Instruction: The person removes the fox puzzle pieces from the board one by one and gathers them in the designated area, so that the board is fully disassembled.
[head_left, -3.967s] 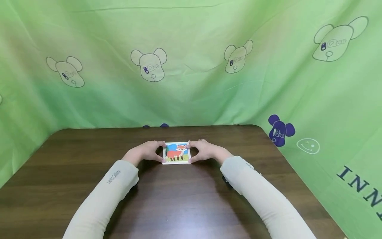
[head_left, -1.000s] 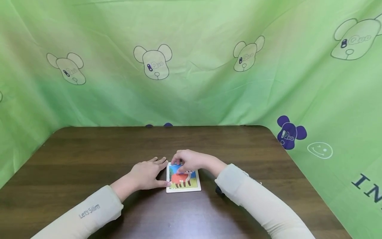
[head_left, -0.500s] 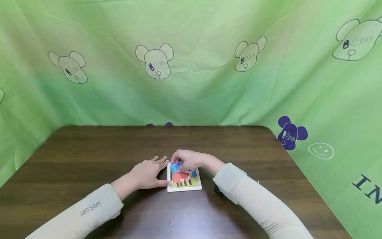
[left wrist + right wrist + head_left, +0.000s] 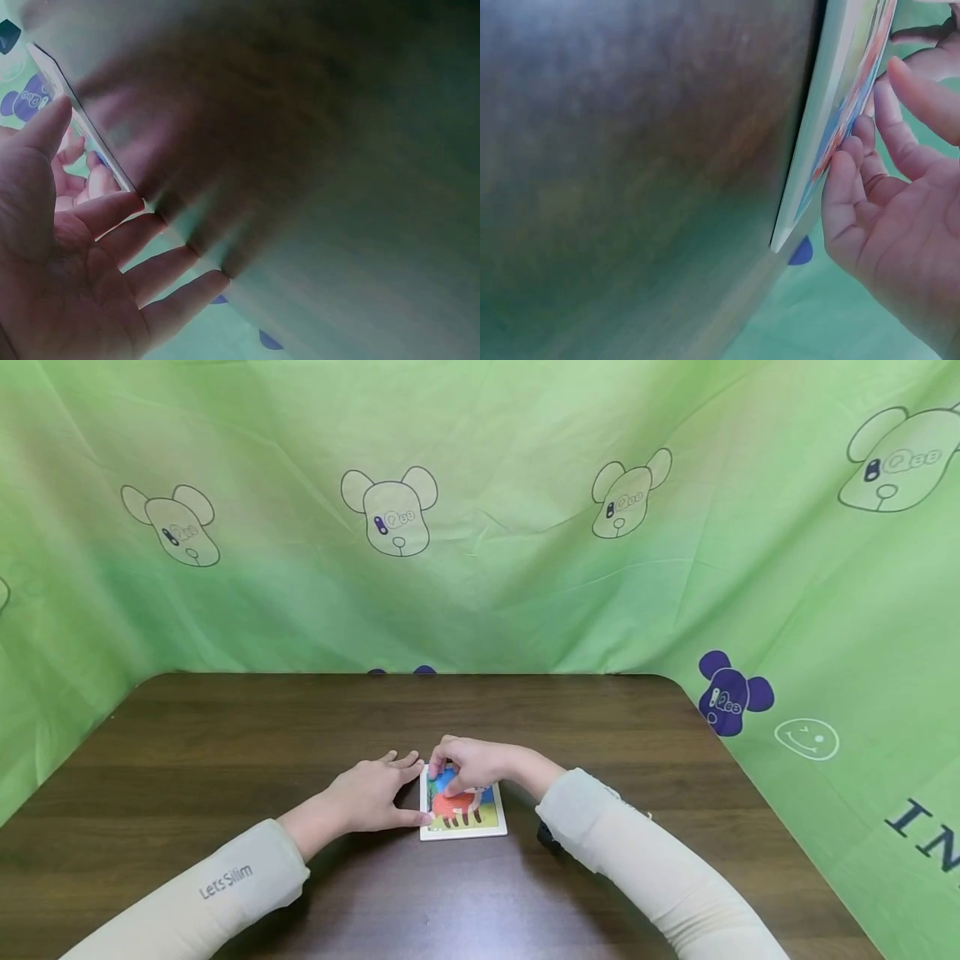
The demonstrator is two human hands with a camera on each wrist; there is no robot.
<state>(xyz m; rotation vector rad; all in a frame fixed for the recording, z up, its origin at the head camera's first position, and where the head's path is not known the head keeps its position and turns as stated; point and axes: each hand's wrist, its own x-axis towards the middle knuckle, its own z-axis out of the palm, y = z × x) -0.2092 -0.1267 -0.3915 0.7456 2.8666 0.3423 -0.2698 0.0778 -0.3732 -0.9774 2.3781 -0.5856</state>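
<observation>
A small fox picture in a white frame (image 4: 489,822) lies flat on the brown table (image 4: 420,893) in the head view. My left hand (image 4: 367,797) is spread at its left side, thumb on the lower left corner and fingertips by the upper left edge. My right hand (image 4: 476,762) reaches over the upper part with bent fingers, hiding the fox's head. In the right wrist view the right fingertips (image 4: 844,161) touch the picture's surface (image 4: 836,124), the thumb standing apart; I see no loose piece there. The left wrist view shows the left fingers (image 4: 184,300) straight against the dark tabletop.
A green cloth (image 4: 510,602) printed with bear heads hangs behind the table and along its sides. A dark object (image 4: 549,837) shows under the right wrist, beside the sleeve cuff (image 4: 581,814).
Four seconds ago both hands held the frame's sides, farther away. It now lies nearer; the right hand has moved onto its upper part, the left has spread. Little differs over the last second.
</observation>
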